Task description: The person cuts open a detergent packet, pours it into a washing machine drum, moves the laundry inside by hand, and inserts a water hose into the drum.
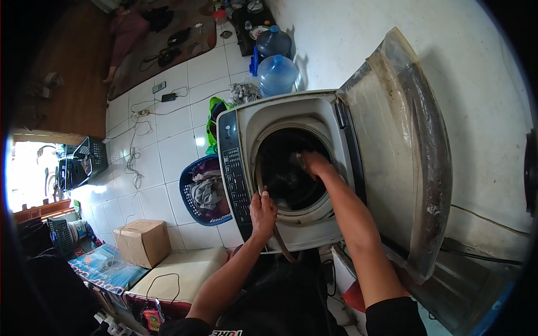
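A top-loading washing machine [228, 126] stands in front of me with its lid [386, 123] raised to the right. My left hand [262, 214] is at the near left rim of the drum opening, its fingers closed round a hose [283, 246] that runs over the rim and down the machine's front. My right hand [315, 165] reaches into the dark drum, its fingers bent; what they hold, if anything, is too dark to make out. Dark contents in the drum [288, 182] are hard to tell apart.
Left of the machine sits a blue basket [193, 210] of clothes, with a green bag [213, 137] behind it. Water jugs [277, 75] stand beyond. A cardboard box [143, 242], cables [133, 162] and a crate [91, 159] lie farther left. A person [124, 36] is at the upper left.
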### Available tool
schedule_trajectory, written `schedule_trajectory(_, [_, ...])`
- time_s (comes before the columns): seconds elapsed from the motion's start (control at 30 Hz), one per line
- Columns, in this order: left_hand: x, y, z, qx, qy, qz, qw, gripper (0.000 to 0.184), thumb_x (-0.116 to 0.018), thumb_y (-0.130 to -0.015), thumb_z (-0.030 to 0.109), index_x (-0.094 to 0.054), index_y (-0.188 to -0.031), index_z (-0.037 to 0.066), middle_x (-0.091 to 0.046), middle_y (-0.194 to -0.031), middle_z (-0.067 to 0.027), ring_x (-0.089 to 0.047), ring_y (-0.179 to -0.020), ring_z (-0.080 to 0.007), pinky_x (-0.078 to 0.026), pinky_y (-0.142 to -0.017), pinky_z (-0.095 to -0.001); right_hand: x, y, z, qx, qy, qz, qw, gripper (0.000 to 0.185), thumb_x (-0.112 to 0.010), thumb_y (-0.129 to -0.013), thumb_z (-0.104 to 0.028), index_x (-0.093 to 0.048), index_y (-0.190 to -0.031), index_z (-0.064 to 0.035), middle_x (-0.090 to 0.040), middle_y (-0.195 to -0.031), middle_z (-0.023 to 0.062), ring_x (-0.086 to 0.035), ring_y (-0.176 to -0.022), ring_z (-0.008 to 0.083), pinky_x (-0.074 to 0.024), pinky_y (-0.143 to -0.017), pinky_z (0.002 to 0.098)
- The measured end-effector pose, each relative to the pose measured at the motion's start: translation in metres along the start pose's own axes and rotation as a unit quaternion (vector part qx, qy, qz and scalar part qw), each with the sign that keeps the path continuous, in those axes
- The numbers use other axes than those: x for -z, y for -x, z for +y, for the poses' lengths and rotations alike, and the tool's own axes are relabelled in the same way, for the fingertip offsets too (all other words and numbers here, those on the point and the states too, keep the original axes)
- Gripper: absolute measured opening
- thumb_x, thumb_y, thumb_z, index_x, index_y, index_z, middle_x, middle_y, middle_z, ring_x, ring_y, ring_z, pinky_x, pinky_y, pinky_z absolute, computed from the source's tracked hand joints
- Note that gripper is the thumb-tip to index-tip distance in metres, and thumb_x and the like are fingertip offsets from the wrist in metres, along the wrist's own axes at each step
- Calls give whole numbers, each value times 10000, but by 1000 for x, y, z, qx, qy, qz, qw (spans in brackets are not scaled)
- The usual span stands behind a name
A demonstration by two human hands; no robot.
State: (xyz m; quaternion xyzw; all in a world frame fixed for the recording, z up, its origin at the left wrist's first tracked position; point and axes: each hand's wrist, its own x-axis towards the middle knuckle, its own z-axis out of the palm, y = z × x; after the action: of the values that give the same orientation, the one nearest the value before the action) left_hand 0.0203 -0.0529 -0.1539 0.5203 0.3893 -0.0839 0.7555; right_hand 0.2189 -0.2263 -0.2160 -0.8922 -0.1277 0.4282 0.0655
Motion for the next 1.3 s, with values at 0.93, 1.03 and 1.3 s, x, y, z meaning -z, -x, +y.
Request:
schedule_trajectory(0.93, [1,3,6,2,-28,-46,999,360,-475,-1058,321,-498,-1299,55,-412,-731,27,-414,-538,-55,-344,-417,-230,-33,41,-16,167,12,-218,961,249,-664,-809,-111,-750,-1029,-33,-751,-896,153,-730,-792,295,-586,-725,411])
schedule_trajectory(1.03, [0,1,5,4,-26,-46,999,359,-476,-1056,325,-501,-1297,60,-414,-731,29,-418,-540,-55,-346,-416,-229,-49,34,-13,131,-48,-187,972,261,-618,-899,-191,-734,-1088,-54,-749,-944,153,-731,-865,311,-584,-729,430])
schedule_trajectory(1.3, [-2,0,5,12,-46,-45,998,371,-463,-1062,301,-487,-1329,43,-411,-730,20,-402,-520,-65,-344,-425,-235,-61,24,-12,38,75,-4,996,342,-534,-1012,-335,-719,-1153,-84,-702,-1168,166,-671,-1098,346,-546,-903,459])
